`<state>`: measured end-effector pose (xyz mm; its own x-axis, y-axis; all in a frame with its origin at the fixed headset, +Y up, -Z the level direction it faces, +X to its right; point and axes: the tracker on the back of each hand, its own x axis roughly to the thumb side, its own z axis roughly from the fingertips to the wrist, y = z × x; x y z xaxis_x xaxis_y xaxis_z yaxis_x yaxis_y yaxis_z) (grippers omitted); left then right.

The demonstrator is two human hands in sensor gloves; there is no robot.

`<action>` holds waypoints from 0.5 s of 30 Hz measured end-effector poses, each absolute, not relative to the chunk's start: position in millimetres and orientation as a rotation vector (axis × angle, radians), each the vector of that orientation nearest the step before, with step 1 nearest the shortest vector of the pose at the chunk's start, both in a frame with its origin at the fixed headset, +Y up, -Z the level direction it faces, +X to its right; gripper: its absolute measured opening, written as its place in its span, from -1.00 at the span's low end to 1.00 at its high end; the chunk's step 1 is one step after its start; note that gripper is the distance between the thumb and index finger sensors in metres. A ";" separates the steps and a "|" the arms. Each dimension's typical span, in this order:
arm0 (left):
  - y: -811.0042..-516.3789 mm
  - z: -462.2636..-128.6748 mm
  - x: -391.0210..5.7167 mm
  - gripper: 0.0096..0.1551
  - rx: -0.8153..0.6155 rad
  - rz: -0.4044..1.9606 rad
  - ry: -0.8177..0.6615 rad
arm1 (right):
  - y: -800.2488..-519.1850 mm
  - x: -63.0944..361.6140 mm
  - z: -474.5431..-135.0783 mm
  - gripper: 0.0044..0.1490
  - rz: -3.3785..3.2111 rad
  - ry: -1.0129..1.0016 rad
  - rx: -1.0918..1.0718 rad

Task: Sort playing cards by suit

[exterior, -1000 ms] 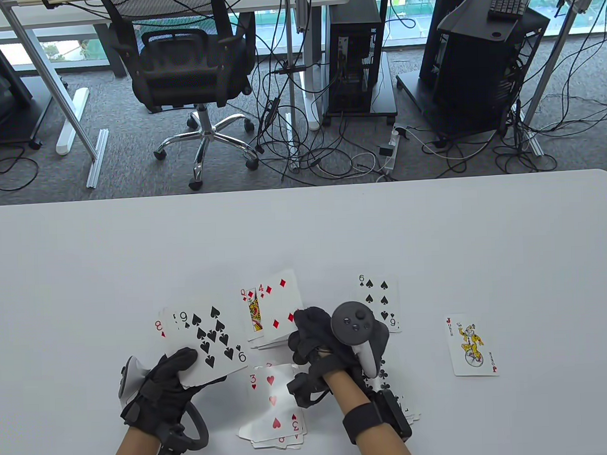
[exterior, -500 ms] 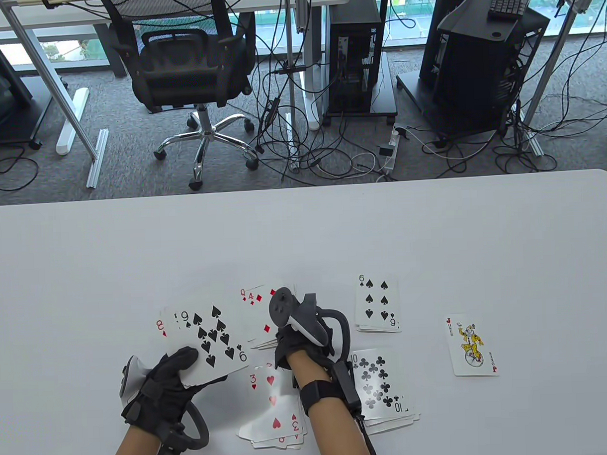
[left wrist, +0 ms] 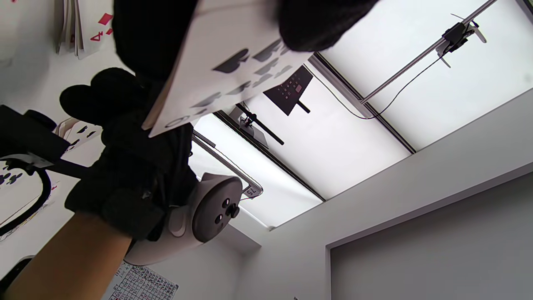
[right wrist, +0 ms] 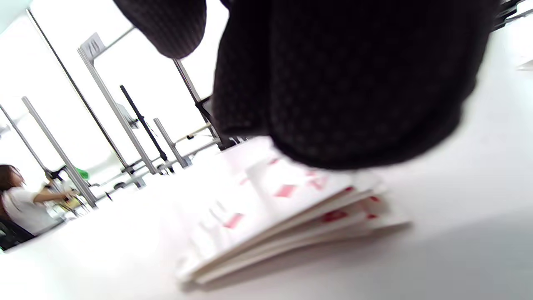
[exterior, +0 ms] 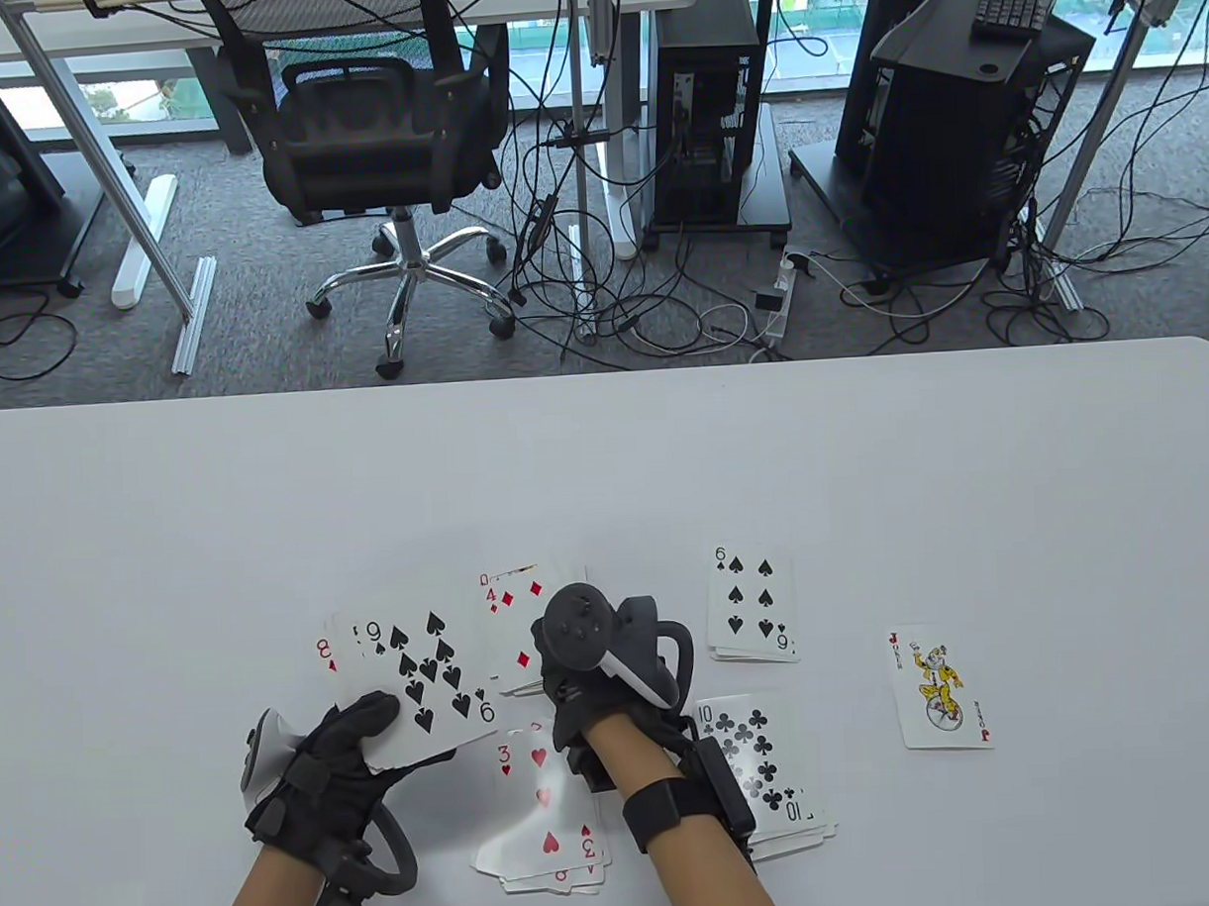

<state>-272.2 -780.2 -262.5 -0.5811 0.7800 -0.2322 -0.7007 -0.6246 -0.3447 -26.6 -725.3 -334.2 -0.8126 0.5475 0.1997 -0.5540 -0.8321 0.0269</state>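
Sorting is mid-way: 4 suit piles plus a joker point(exterior: 940, 686) are laid out on the table point(exterior: 605, 453). L hand point(exterior: 323, 775) grips a fan of unsorted cards point(exterior: 414, 673), 9 of spades on top, held just above the near-left of the table. R hand point(exterior: 598, 686) sits on the near-right corner of the diamonds pile point(exterior: 511, 625), 4 of diamonds showing; the right wrist view shows the glove down on that stack, but blur hides whether the fingers pinch a card or lie flat, so can't tell its grip. Hearts pile point(exterior: 543, 807) (3 on top) is near, clubs pile point(exterior: 764, 769) (10) to its right, spades pile point(exterior: 750, 603) (6) farther right.

Likely step: placing or squaring a diamond. Next move, prob.: R hand lets go, takes the 9 of spades from the fan, carries it right to the spades pile w/o dragging the other cards.
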 end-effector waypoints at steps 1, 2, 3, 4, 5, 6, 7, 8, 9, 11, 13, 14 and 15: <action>-780.7 -262.3 -272.1 -0.39 -0.462 2.212 -0.268 | -723.3 -26.0 -327.2 -0.29 2.462 -0.070 0.282; -780.8 -262.2 -271.9 -0.39 -0.464 2.210 -0.264 | -722.5 -26.0 -320.6 -0.28 2.383 -0.084 0.301; -781.1 -262.1 -271.8 -0.38 -0.466 2.208 -0.262 | -722.4 -26.3 -316.3 -0.27 2.332 -0.083 0.318; -781.2 -261.9 -271.5 -0.38 -0.468 2.205 -0.258 | -723.3 -27.4 -310.2 -0.25 2.252 -0.080 0.350; -781.5 -261.8 -271.2 -0.39 -0.470 2.201 -0.256 | -724.4 -29.0 -305.0 -0.23 2.182 -0.070 0.379; -781.7 -261.7 -270.9 -0.39 -0.473 2.199 -0.255 | -725.8 -30.7 -300.7 -0.19 2.134 -0.053 0.403; -781.9 -261.6 -270.5 -0.39 -0.477 2.197 -0.254 | -727.0 -32.9 -296.1 -0.14 2.100 -0.030 0.422; -782.1 -261.5 -270.3 -0.39 -0.479 2.197 -0.253 | -727.6 -34.5 -293.0 -0.09 2.087 -0.015 0.440; -782.2 -261.3 -270.0 -0.39 -0.482 2.195 -0.252 | -728.3 -37.1 -289.0 -0.04 2.086 0.002 0.470; -782.5 -261.2 -269.6 -0.39 -0.486 2.192 -0.252 | -728.7 -40.5 -284.1 0.03 2.107 0.010 0.507; -783.0 -261.2 -269.3 -0.38 -0.490 2.189 -0.252 | -728.1 -42.7 -280.7 0.07 2.136 -0.019 0.527; -783.0 -261.2 -269.4 -0.39 -0.492 2.188 -0.253 | -727.4 -43.4 -279.6 0.07 2.159 -0.043 0.529; -783.0 -261.2 -269.4 -0.39 -0.493 2.188 -0.253 | -727.0 -43.4 -279.1 0.04 2.175 -0.058 0.528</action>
<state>-269.4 -783.0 -261.2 -0.5554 0.7901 -0.2594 -0.7100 -0.6129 -0.3468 -43.4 -727.0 -279.1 -0.5292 0.7529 0.3912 -0.7727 -0.6181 0.1443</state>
